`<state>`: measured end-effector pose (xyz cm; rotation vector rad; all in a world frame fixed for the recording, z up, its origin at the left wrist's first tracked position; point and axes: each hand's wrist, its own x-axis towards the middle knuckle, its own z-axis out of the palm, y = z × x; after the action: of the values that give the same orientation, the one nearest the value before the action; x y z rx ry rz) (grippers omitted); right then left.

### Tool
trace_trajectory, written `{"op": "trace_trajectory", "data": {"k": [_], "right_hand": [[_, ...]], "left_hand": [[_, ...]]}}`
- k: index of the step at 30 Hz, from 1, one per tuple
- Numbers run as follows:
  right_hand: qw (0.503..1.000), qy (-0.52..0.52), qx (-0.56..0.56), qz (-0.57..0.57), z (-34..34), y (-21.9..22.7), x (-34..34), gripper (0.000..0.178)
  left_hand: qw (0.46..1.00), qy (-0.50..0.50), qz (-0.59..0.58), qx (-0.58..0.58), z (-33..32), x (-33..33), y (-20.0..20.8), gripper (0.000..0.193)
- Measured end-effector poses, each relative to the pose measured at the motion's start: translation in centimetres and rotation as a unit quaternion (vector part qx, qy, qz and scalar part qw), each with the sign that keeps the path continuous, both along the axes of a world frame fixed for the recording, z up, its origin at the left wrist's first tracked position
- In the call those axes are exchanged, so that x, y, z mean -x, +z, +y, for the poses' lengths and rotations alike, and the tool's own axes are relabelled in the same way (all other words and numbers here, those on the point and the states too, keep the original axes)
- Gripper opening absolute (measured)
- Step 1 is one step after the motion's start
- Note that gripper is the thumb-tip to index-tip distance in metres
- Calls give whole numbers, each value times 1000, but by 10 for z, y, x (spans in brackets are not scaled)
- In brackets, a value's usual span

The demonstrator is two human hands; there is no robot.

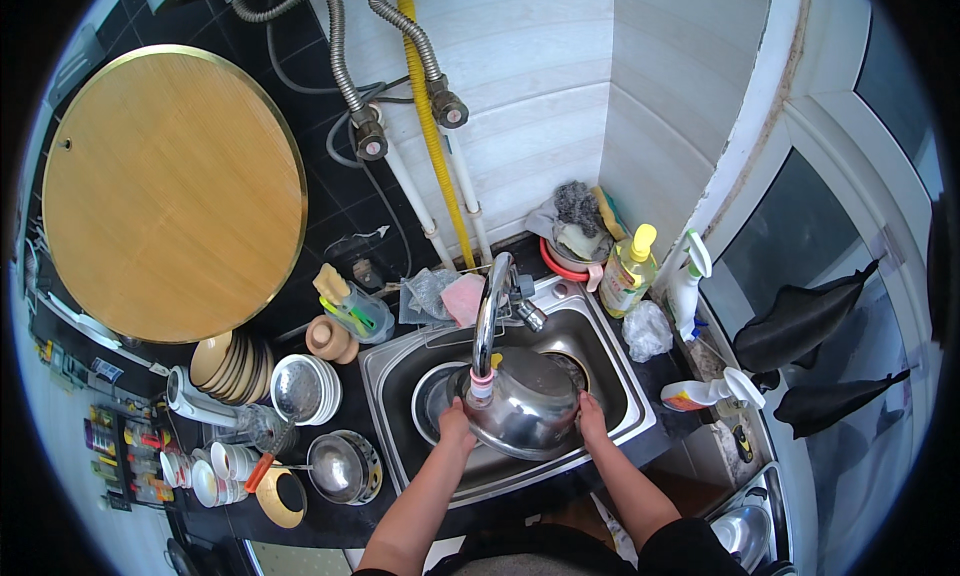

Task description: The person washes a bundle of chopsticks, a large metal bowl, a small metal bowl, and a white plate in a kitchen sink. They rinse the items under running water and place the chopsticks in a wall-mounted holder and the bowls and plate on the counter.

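Observation:
A shiny stainless steel bowl (pixel 530 416) is tipped over the sink (pixel 475 486), its base turned up and its rim toward me. On its left edge my left hand (pixel 456 423) is closed, and my right hand (pixel 592 417) grips the opposite side; both sets of fingers are partly hidden. The chrome faucet (pixel 489 316) arches over the bowl, its pink-ringed spout in front of the bowl's left part. Whether water runs I cannot tell. Behind the bowl's left side, a round pale-rimmed dish (pixel 427 406) lies in the basin, partly covered.
Left of the sink stand stacked white bowls (pixel 318 388), a metal bowl (pixel 340 468) and a wooden mortar (pixel 331 339). Behind it lies a pink cloth (pixel 463 299). A yellow-capped soap bottle (pixel 630 271) and spray bottles (pixel 686 291) line the right. A round wooden board (pixel 175 191) leans at left.

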<state>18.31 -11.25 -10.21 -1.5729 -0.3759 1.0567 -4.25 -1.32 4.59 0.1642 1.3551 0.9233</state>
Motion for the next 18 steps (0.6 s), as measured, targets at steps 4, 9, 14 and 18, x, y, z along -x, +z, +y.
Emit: {"op": "trace_trajectory", "data": {"k": [4,9,14,18], "right_hand": [[999,3,29,21,2,6,-3,35],[999,2,16,43,6,45,-3,35],[1000,23,-12,-13,11,35,-1,38],[998,57,-28,-23,20,87,16,40]], "left_hand": [[998,5,-58,-8,4,-11,2,24],[995,-30,-93,-30,11,-18,20,24],[992,9,-126,-19,18,-18,39,24],[990,52,-128,-29,17,23,-28,24]]}}
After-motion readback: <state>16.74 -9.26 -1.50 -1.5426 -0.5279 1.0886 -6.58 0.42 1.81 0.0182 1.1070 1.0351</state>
